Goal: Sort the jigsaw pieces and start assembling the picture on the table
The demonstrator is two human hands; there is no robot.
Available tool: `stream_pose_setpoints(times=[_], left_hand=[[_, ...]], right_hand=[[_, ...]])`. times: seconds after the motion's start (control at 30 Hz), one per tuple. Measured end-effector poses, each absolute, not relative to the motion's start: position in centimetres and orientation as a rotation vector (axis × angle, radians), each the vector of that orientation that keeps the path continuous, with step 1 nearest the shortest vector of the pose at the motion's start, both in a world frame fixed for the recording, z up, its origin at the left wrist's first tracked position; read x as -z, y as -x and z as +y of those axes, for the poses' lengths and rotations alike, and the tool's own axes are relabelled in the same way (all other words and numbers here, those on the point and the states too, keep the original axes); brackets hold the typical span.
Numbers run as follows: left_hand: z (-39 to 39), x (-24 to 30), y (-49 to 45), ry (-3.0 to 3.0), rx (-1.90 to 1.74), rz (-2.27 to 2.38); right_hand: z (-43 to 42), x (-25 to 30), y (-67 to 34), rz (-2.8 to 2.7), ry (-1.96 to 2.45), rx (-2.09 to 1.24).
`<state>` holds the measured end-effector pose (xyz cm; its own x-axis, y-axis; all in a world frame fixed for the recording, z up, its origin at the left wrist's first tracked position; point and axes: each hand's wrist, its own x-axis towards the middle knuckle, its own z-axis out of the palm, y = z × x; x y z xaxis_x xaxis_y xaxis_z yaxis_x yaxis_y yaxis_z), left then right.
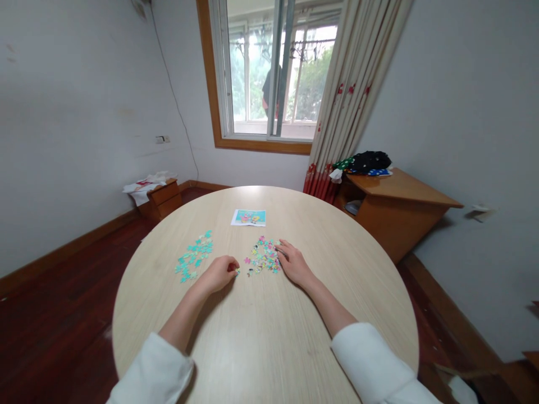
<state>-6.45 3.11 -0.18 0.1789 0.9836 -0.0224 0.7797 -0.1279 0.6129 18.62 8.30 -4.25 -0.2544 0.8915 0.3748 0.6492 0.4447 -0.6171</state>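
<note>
My left hand [220,272] is closed, its fingertips pinching a small jigsaw puzzle piece [237,271] just above or on the tabletop. My right hand [291,261] lies at the right edge of a loose heap of multicoloured puzzle pieces [264,256], fingers stretched out and touching some of them. To the left of my left hand spreads a second group, of mostly turquoise puzzle pieces [194,256]. Beyond both groups lies a small picture card [249,217] with pink and yellow figures on a light blue ground.
Everything lies on a round pale wooden table [269,348]. Behind it on the right stands a brown wooden desk [396,207] with folded cloth [370,163] on top. A low cabinet [165,194] is at the back left. A curtain [349,90] hangs by the window.
</note>
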Motion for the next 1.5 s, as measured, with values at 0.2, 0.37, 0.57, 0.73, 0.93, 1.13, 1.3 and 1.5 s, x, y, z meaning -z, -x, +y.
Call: stream_pose_setpoints(times=[0.2, 0.37, 0.57, 0.73, 0.93, 1.13, 1.3, 1.5], left_hand=[[3.0, 0.1, 6.4, -1.963, -0.563, 1.628], [3.0, 0.0, 6.5, -1.922, -0.543, 1.611], [3.0, 0.1, 6.7, -1.911, -0.512, 1.64], [3.0, 0.4, 6.9, -1.935, -0.503, 1.632], [2.9, 0.2, 6.8, -1.977, -0.5, 1.62], [3.1, 0.1, 6.6, -1.909, -0.563, 1.714], [3.0, 0.1, 6.5, -1.979, -0.506, 1.699], [3.1, 0.4, 6.4, -2.047, -0.484, 1.653]], right_hand=[[8.1, 4.0, -18.6, -2.013, 1.297, -0.452], [8.0, 3.9, -18.6, -2.021, 1.315, -0.459], [7.9, 3.9, -18.6, -2.017, 1.305, -0.468], [7.9, 3.9, -18.7, -2.001, 1.27, -0.464], [8.0, 4.2, -18.9, -1.985, 1.244, -0.462], [7.6, 3.7, -18.9, -1.952, 1.158, -0.384], [6.5, 2.7, -18.6, -2.026, 1.054, -0.334], [5.5, 2.5, -17.9, -2.211, 0.993, -0.316]])
